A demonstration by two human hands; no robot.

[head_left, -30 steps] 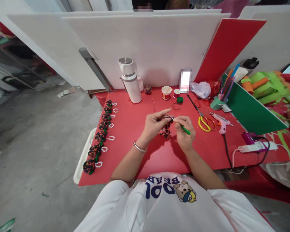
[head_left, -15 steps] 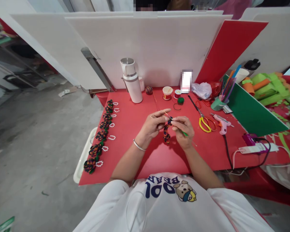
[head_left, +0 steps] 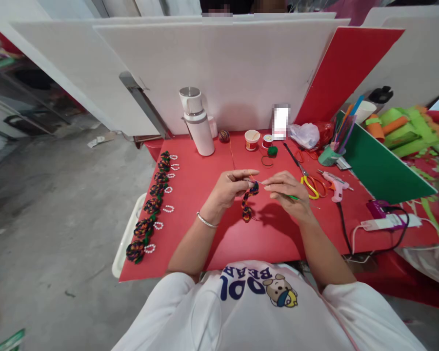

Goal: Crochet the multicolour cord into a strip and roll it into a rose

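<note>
Pinched between the thumb and fingers of my left hand is a curling crochet strip in dark, orange and purple yarn, its lower end hanging over the table. My right hand grips a crochet hook with a green handle, and its thin shaft points left at the top of the strip. A strand of yarn runs from my left hand back to a multicoloured yarn ball. Whether the hook tip sits inside a stitch is too small to tell.
Crocheted flowers with bead loops line the left edge of the red table. A white thermos, paper cup, green yarn ball, scissors, pink glue gun and power strip surround my hands.
My right hand has moved right, away from my left, with the hook in it. The crochet strip shows more fully and has shifted slightly left and down.
</note>
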